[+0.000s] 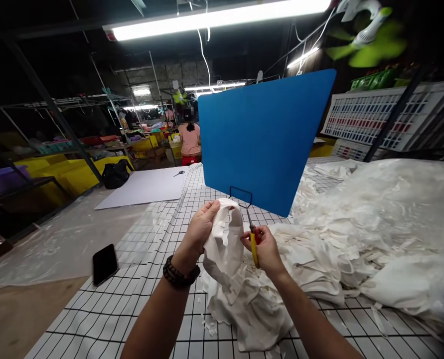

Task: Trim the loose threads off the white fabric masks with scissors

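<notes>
My left hand (204,223) grips a white fabric piece (222,259) near its top, and the cloth curves round into an open loop. In my right hand (267,252) is a pair of scissors (253,244) with yellow and red handles, its dark blades pointing up and away from me. The right fingers are close to the loop's right edge; whether they also pinch the cloth I cannot tell. Below both hands lies a crumpled heap of white fabric (259,319), with small white scraps (210,326) beside it on the checked tablecloth (143,299).
A blue board (259,139) stands upright on a wire stand just beyond my hands. More white fabric pieces (330,249) and clear plastic (404,199) cover the right side. A phone (105,264) lies at left; dark scissors (179,173) rest on a white board (147,187). A person (190,139) sits farther back.
</notes>
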